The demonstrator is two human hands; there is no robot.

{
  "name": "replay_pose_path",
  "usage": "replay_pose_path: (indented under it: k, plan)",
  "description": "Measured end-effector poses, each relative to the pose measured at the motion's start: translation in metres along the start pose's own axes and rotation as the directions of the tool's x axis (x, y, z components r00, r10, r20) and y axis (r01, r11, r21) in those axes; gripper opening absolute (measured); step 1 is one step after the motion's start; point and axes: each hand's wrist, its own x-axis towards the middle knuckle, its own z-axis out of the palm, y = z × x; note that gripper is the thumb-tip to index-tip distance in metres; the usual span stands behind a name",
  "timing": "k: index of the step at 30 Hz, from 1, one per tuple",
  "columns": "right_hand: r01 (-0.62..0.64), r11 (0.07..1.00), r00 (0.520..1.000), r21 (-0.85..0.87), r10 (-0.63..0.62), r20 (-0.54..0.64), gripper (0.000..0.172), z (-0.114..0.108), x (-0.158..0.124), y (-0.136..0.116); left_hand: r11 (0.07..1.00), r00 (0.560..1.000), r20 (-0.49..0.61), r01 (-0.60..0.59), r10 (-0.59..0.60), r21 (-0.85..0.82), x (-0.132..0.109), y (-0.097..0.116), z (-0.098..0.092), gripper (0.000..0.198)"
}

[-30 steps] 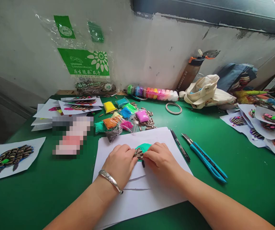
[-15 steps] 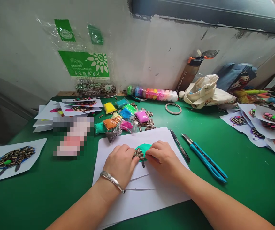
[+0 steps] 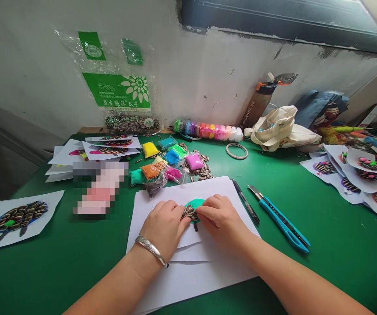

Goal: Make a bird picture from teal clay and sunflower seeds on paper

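Green clay [image 3: 194, 202] lies on white paper [image 3: 191, 282] between the left hand [image 3: 164, 222] and right hand [image 3: 220, 219], looking soft; its light striped seeds [image 3: 189, 213] suit an edge pinch. Left fingers curl, right fingertips draw narrow; whether either grips one, I cannot tell.

At the wrist of the left hand [image 3: 163, 223] I saw a silver bangle [image 3: 152, 250], a shiny, curved band with a patterned face, narrowing to a small dark tip on the thumb side. The right hand [image 3: 220, 216] and both forearms [image 3: 293, 273] were bare.
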Motion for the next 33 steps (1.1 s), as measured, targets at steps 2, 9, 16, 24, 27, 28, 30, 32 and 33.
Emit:
replay_pose_path:
  k: [2,9,16,24,27,28,30,32,33]
  plan:
    - [-0.006,1.000,0.999,0.013,0.007,-0.036,0.017,-0.003,0.000,0.004,1.000,1.000,0.008,-0.007,0.007,-0.009,0.000,-0.001,-0.001,0.021]
    - [-0.108,0.989,0.994,-0.101,0.109,0.008,0.021,-0.023,0.036,0.017,1.000,1.000,-0.017,-0.007,0.008,0.016,0.001,-0.001,0.001,0.022]
    - [-0.180,0.893,0.969,-0.413,0.233,0.081,0.022,-0.002,0.087,0.020,0.998,1.000,-0.006,-0.014,0.014,-0.059,0.003,-0.008,0.001,0.028]
    - [-0.170,0.874,0.955,-0.455,0.260,0.143,0.022,0.012,0.100,0.028,0.999,1.000,-0.015,-0.010,0.009,-0.054,0.003,-0.011,0.004,0.026]
    - [-0.160,0.878,0.958,-0.451,0.249,0.145,0.021,0.010,0.100,0.028,0.997,1.000,-0.009,-0.010,0.010,-0.071,0.003,-0.010,0.001,0.026]
    - [-0.158,0.879,0.959,-0.450,0.245,0.142,0.021,0.010,0.100,0.027,0.997,1.000,-0.010,-0.009,0.008,-0.074,0.003,-0.010,0.001,0.026]
    - [-0.157,0.879,0.961,-0.450,0.240,0.135,0.022,0.012,0.099,0.027,0.998,1.000,-0.016,-0.005,0.004,-0.066,0.003,-0.011,0.002,0.026]
    - [-0.155,0.879,0.963,-0.451,0.237,0.130,0.022,0.016,0.100,0.027,0.999,1.000,-0.026,-0.001,0.000,-0.051,0.003,-0.011,0.004,0.026]
    - [-0.152,0.879,0.964,-0.452,0.233,0.129,0.022,0.018,0.101,0.027,0.999,1.000,-0.030,-0.001,0.000,-0.047,0.003,-0.011,0.005,0.026]
